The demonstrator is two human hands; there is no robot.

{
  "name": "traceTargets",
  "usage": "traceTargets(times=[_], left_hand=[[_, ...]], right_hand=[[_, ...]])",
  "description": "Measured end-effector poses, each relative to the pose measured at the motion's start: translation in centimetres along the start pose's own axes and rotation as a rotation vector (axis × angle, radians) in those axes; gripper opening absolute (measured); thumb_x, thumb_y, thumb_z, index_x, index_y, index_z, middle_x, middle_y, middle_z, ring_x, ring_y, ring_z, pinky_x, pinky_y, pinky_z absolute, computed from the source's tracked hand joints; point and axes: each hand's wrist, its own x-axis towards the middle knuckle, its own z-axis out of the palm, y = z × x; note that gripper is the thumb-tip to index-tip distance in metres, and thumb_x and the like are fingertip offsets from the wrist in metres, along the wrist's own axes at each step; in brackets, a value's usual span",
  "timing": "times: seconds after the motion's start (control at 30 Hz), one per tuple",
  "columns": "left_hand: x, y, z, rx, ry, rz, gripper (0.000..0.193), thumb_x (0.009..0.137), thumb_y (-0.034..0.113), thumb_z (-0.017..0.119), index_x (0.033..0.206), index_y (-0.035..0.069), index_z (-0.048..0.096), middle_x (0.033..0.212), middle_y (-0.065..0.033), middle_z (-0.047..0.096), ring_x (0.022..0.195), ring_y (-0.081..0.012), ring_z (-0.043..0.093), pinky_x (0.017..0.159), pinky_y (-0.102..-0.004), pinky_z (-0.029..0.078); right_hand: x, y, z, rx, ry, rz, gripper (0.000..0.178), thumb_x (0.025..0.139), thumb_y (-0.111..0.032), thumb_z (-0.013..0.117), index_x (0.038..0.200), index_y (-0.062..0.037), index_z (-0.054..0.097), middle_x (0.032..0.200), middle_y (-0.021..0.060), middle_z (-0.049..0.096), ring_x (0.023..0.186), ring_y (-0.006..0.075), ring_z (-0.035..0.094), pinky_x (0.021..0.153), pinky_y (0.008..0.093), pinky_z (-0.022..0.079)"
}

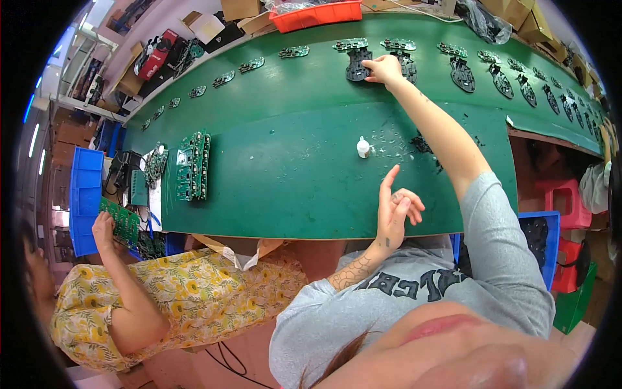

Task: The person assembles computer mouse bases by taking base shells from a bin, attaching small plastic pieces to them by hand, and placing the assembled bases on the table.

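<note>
My right hand (pixel 387 70) reaches across the green table, thumb and fingers closed on the edge of a black plastic housing (pixel 357 67). Just beyond that housing lies a green circuit board (pixel 350 44). Another black housing (pixel 407 67) rests right beside the hand, partly covered by it, with a circuit board (pixel 398 44) behind. My left hand (pixel 396 211) is raised over the table's near edge, index finger stretched out and the others loosely curled, holding nothing I can see. Nearest to it stands a small white bottle (pixel 363 148).
More boards (pixel 251 64) and black housings (pixel 462 74) form a curved line along the far side. Stacked boards (pixel 194 166) stand at left. A co-worker's hand (pixel 103 228) holds a green board panel (pixel 119 219). An orange tray (pixel 315 16) sits at the back; dark scraps (pixel 422 142) lie under my right arm.
</note>
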Motion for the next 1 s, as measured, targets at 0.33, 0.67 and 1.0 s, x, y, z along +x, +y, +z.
traceTargets(times=[0.33, 0.67, 1.0], left_hand=[[1.1, -2.1, 2.6, 0.068, 0.045, 0.038, 0.061, 0.089, 0.026, 0.047, 0.136, 0.005, 0.015, 0.071, -0.0103, 0.056, 0.047, -0.0111, 0.048, 0.044, -0.0194, 0.041], [0.4, -1.5, 1.0, 0.180, 0.046, 0.023, 0.061, 0.085, 0.016, 0.044, 0.136, 0.000, 0.015, 0.071, -0.0111, 0.056, 0.049, -0.0114, 0.047, 0.046, -0.0212, 0.041], [0.5, -1.4, 0.4, 0.364, -0.004, -0.001, 0.060, 0.083, 0.009, 0.041, 0.135, -0.004, 0.015, 0.074, -0.0122, 0.058, 0.053, -0.0123, 0.049, 0.050, -0.0222, 0.043]], right_hand=[[-1.6, 1.0, -3.8, -0.756, 0.068, -0.495, 0.056, 0.074, -0.056, 0.058, 0.077, 0.0002, 0.063, 0.073, 0.0174, 0.063, 0.071, 0.0301, 0.064, 0.067, 0.0414, 0.050], [-19.5, -1.2, -26.2, 0.073, 0.463, -0.295, 0.020, 0.085, -0.023, 0.057, 0.080, -0.0037, 0.059, 0.061, 0.0001, 0.053, 0.045, 0.0079, 0.045, 0.040, 0.0210, 0.036], [-31.6, 34.0, -34.5, -0.965, 0.764, 0.335, 0.040, 0.070, -0.027, 0.068, 0.103, -0.0063, 0.060, 0.103, 0.0159, 0.056, 0.099, 0.0294, 0.052, 0.086, 0.0377, 0.042]])
